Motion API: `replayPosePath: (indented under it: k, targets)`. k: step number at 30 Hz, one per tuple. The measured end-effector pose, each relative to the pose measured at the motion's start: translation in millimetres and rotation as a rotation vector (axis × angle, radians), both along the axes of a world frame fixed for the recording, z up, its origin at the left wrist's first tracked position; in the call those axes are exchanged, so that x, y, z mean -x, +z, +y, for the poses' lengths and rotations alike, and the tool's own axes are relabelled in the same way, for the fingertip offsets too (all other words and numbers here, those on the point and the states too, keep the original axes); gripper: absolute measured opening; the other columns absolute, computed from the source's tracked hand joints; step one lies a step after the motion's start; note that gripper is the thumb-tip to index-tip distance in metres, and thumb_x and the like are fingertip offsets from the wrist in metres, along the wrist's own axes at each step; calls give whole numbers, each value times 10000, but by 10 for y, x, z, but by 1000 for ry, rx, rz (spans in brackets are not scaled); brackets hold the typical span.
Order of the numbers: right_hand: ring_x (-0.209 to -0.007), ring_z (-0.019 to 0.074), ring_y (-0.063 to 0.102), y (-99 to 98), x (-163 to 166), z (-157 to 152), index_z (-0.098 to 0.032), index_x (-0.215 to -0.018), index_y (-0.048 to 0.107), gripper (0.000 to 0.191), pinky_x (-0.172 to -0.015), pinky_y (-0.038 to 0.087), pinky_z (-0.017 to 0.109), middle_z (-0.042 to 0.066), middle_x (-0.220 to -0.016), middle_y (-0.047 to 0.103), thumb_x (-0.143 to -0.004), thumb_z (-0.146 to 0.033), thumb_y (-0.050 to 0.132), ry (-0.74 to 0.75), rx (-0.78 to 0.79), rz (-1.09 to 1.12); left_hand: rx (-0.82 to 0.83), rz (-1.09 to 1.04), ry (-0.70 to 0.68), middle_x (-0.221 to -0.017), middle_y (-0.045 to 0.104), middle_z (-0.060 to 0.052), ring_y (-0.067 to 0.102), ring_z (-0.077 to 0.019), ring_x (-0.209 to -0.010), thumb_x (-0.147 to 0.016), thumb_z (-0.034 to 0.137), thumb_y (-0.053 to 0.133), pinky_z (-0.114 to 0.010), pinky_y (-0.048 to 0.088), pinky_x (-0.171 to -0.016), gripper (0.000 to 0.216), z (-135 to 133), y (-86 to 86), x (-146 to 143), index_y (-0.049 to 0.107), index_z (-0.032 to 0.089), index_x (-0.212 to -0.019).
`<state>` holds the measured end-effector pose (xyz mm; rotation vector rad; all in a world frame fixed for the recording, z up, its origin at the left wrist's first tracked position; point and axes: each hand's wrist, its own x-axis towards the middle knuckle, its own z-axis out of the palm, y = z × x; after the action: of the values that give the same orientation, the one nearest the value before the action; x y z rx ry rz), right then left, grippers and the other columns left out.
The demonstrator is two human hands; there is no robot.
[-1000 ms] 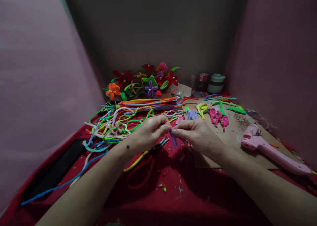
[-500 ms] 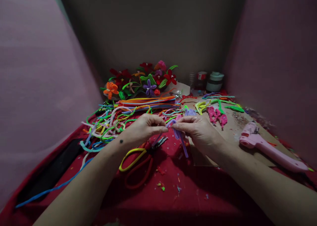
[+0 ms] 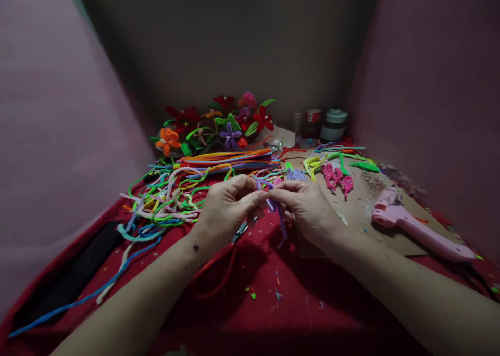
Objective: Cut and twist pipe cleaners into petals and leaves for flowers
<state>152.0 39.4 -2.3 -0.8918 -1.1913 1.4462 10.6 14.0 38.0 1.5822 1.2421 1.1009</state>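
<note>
Just left of the cardboard (image 3: 394,245), a looped purple stem (image 3: 283,224)

We pinch it at the loop with left hand (image 3: 230,202) and right hand (image 3: 308,204); its straight tail slants down toward us, tip slightly right. Between the cardboard's near edge and us, red cloth (image 3: 292,296) lies open, specked with scraps (image 3: 253,296). Scissors (image 3: 239,232) lie farther left, partly hidden.
</note>
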Motion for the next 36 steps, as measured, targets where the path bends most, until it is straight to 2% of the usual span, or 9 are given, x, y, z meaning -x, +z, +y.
replayPosePath:
  k: [10, 14, 16, 20, 22, 24, 29, 33, 36]
  targets:
    - [-395, 53, 358, -8, 23, -21, -153, -581, 596, 144, -407, 263, 216, -43, -469, 491, -669, -267, 601, -31, -29, -101, -425, 486, 24, -595, 551, 9, 467, -79, -513, -794, 266, 541, -193, 374, -521, 117, 0, -194, 44, 576, 158, -766]
    - [-379, 45, 347, -18, 25, -16, -150, -543, 582, 124, -400, 264, 210, -55, -442, 462, -639, -225, 606, -18, 14, -44, -524, 593, -65, -569, 506, 27, 433, -68, -515, -781, 189, 527, -188, 356, -542, 110, 3, -216, 5, 554, 158, -680]
    - [-383, 52, 369, -24, 23, -16, -149, -550, 584, 111, -405, 279, 212, -54, -446, 471, -632, -220, 606, 5, 43, 6, -423, 530, -118, -568, 509, 25, 451, -72, -522, -776, 205, 535, -187, 368, -542, 127, 10, -195, -12, 546, 155, -659]
    - [-404, 62, 397, -48, 9, -9, -149, -563, 580, 131, -413, 285, 216, -39, -470, 501, -649, -245, 601, 24, 26, 20, 36, 222, -214, -577, 571, -11, 519, -102, -470, -816, 373, 474, -205, 413, -450, 281, 37, -92, -9, 563, 134, -698]
    - [-393, 54, 374, -53, 3, -5, -149, -563, 576, 142, -405, 264, 214, -46, -463, 485, -654, -254, 606, 12, 9, 12, 166, 108, -206, -570, 581, -17, 513, -105, -424, -814, 407, 465, -211, 410, -395, 321, 52, -50, 3, 564, 129, -689]
    - [-379, 48, 347, -47, 3, -5, -150, -564, 575, 139, -393, 237, 214, -54, -450, 464, -649, -252, 616, -4, 21, 5, 194, 70, -165, -542, 565, -5, 489, -91, -399, -765, 384, 552, -196, 386, -368, 283, 64, -35, 12, 560, 126, -650]
    - [-363, 42, 315, 1, 24, -31, -145, -546, 575, 167, -371, 198, 213, -62, -411, 427, -641, -264, 644, 1, 27, 13, 127, 57, -64, -432, 454, 62, 404, -47, -353, -625, 291, 714, -161, 299, -349, 275, 97, -97, 13, 491, 137, -581]
    - [-355, 34, 328, 22, 35, -42, -142, -559, 567, 183, -358, 207, 201, -52, -436, 468, -628, -279, 666, 64, 74, 121, 198, -70, -118, -489, 485, 77, 402, -40, -343, -619, 269, 721, -158, 311, -345, 292, 153, -192, 30, 473, 161, -728]
    - [-341, 41, 357, 23, 26, -29, -143, -586, 570, 183, -344, 214, 196, -43, -432, 491, -640, -292, 662, 80, 90, 155, 237, -204, -234, -623, 561, 35, 506, -74, -432, -679, 264, 677, -180, 390, -388, 297, 181, -239, 31, 479, 165, -878]
